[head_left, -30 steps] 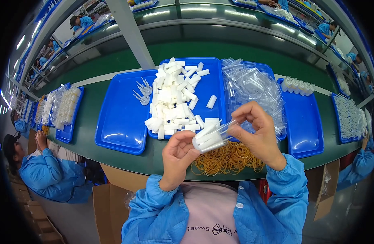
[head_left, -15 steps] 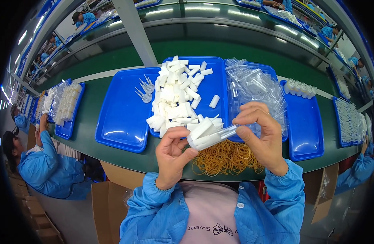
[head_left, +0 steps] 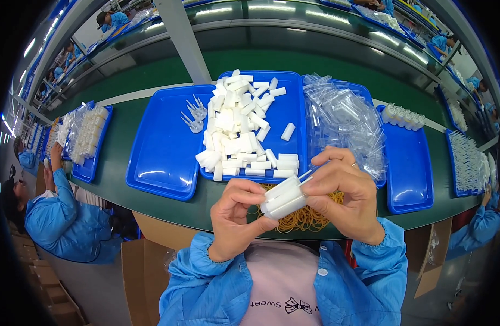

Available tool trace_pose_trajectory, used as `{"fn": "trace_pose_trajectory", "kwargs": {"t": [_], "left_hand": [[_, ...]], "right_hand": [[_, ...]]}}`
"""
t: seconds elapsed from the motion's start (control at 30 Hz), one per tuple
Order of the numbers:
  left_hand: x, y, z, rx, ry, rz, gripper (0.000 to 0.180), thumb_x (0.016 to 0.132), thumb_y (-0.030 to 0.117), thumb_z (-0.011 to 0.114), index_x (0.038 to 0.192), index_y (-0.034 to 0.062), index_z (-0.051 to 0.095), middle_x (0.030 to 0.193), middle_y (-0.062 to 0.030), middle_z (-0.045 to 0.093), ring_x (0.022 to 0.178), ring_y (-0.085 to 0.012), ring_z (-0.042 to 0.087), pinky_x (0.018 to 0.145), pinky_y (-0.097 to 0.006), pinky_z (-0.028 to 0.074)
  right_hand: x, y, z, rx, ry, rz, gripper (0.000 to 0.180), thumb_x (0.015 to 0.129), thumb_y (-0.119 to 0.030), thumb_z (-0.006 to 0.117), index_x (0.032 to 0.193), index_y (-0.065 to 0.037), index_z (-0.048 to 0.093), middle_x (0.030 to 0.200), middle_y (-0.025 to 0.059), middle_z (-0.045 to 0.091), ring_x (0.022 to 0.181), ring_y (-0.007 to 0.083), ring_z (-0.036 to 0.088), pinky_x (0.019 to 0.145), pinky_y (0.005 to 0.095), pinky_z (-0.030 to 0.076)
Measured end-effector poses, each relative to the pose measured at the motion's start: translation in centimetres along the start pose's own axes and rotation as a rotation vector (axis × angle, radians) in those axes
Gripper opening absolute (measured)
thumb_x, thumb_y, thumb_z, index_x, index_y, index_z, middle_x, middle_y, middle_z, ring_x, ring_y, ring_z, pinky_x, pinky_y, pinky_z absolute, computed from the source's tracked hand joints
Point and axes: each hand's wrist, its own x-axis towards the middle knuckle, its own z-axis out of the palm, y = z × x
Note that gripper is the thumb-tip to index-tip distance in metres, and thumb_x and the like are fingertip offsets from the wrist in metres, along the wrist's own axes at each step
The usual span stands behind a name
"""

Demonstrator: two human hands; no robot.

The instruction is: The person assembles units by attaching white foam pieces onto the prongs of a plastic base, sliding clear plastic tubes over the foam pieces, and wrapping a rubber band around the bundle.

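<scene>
Pinched the left end of a white cluster (head_left: 285,196) in the left hand (head_left: 232,214), thumb below and forefinger above, spread only as far as the thickness between them. Clasped its right end in the right hand (head_left: 345,198), thumb and bent fingers drawn in close, with clear slender tips (head_left: 305,175) poking out beside the forefinger. Could not make out the fingertips hidden behind the cluster. Held it slightly tilted, right end higher in view, in front of a heap of tan rubber bands (head_left: 299,224) and partly covering them. Saw beyond the bands a blue middle tray (head_left: 288,103) piled with loose white pieces (head_left: 233,122), mostly toward its left side, and one stray piece (head_left: 288,131) lying apart at the right. Saw just to the left a broader view of blue, the left tray (head_left: 163,141), with white pronged parts (head_left: 194,116) near its right edge. Noted to the right a heap of clear plastic pieces (head_left: 342,117), then a narrow blue tray (head_left: 406,168) bearing similar clusters (head_left: 403,116) at its far end. Glimpsed far left a co-worker (head_left: 65,217) in blue, reaching toward white goods.
</scene>
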Motion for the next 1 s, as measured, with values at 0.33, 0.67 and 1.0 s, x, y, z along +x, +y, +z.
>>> {"fn": "trace_pose_trajectory", "kwargs": {"t": [0.33,0.67,1.0], "left_hand": [[0.3,-1.1,0.1,-0.060,0.015,-0.063,0.040,0.069,-0.007,0.079,0.102,0.0001,0.058,0.110,-0.0098,0.051,0.103,-0.0184,0.056,0.093,-0.032,0.047],[2.1,-3.1,-1.6,-0.222,0.210,-0.349,0.044,0.081,0.000,0.068,0.121,0.0018,0.049,0.122,-0.0110,0.054,0.114,-0.0184,0.052,0.098,-0.031,0.041],[1.9,-3.2,-1.6,-0.234,0.210,-0.359,0.046,0.081,0.005,0.070,0.121,0.0016,0.048,0.121,-0.0113,0.055,0.115,-0.0188,0.052,0.100,-0.031,0.039]], "right_hand": [[0.1,1.1,0.3,-0.011,0.006,0.039,0.011,0.071,-0.005,0.075,0.082,-0.007,0.072,0.081,0.0042,0.067,0.091,0.0248,0.058,0.084,0.0365,0.045],[1.4,8.3,-1.9,-0.564,-0.106,0.084,0.022,0.076,-0.008,0.068,0.097,-0.008,0.068,0.101,0.0084,0.062,0.097,0.0295,0.054,0.084,0.0413,0.043],[0.2,13.2,-0.8,-0.929,-0.508,-0.141,0.014,0.067,-0.011,0.074,0.080,-0.013,0.069,0.088,0.0056,0.053,0.094,0.0245,0.051,0.086,0.0417,0.039]]}}
